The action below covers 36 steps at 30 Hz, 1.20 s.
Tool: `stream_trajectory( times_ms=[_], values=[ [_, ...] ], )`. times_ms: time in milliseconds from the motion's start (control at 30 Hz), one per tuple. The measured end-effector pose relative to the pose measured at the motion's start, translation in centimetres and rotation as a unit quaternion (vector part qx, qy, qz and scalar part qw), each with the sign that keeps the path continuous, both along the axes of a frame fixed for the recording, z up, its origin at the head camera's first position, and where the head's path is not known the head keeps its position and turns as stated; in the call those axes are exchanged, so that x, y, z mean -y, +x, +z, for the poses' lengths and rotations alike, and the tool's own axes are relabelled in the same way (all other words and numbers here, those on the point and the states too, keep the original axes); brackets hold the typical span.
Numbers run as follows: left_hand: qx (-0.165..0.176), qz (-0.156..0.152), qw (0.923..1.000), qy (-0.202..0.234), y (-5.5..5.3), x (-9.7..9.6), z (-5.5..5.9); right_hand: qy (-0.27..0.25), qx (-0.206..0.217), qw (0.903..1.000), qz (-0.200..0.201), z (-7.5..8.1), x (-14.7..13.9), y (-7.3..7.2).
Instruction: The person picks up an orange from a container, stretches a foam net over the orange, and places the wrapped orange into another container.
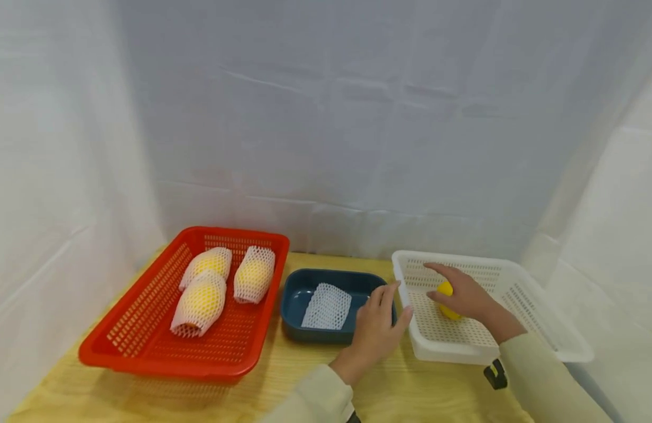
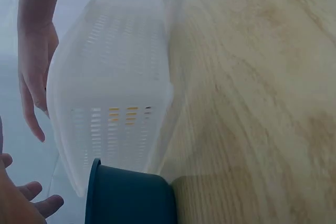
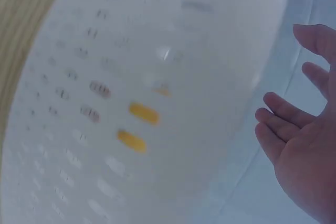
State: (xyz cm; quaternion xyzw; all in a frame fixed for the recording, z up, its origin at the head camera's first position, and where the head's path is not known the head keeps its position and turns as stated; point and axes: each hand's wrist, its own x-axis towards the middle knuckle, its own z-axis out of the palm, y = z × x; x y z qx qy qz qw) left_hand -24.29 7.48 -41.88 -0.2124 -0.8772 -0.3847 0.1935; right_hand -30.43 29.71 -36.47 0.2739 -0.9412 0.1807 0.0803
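My right hand (image 1: 465,296) is over the white basket (image 1: 452,351), its fingers spread. A smooth yellow fruit (image 1: 449,298) lies in that basket, partly hidden by the hand; the right wrist view shows only yellow patches of it through the slots. My left hand (image 1: 375,323) holds nothing, its fingers loosely extended between the dark blue tub (image 1: 320,336) and the white basket's left rim. A white foam net sleeve (image 1: 327,306) lies in the tub. The left wrist view shows fingers (image 2: 39,205) of the left hand and the right hand (image 2: 35,66) beyond.
On the left stands a red basket (image 1: 199,370) holding yellow fruits in white foam nets (image 1: 203,299). All containers stand side by side on a wooden table (image 1: 283,382). Pale sheeting (image 1: 326,147) hangs behind and at both sides.
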Motion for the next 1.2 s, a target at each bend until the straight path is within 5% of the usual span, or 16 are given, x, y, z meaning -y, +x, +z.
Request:
stream_trajectory(
  times_ms=[267,467,800,1000,1200],
  values=[
    [0.063,-0.011,0.9967,-0.050,0.2,-1.0,-0.3,0.033,0.038,0.9976,-0.046,0.8,-1.6,-2.0],
    [0.079,-0.023,0.9926,-0.089,0.3,-1.4,-0.5,0.050,0.091,0.9921,-0.070,0.6,-2.0,-2.8],
    [0.107,-0.042,0.9816,-0.153,0.3,-1.6,-1.2,0.117,0.202,0.9680,-0.091,1.5,-2.2,-3.4],
    [0.102,-0.029,0.9799,-0.169,0.4,-1.6,-1.3,0.152,0.227,0.9575,-0.095,2.9,-1.5,-3.9],
    [0.127,-0.031,0.9773,-0.167,0.5,-1.9,-1.5,0.172,0.255,0.9418,-0.136,2.6,-1.5,-4.7]
  ],
)
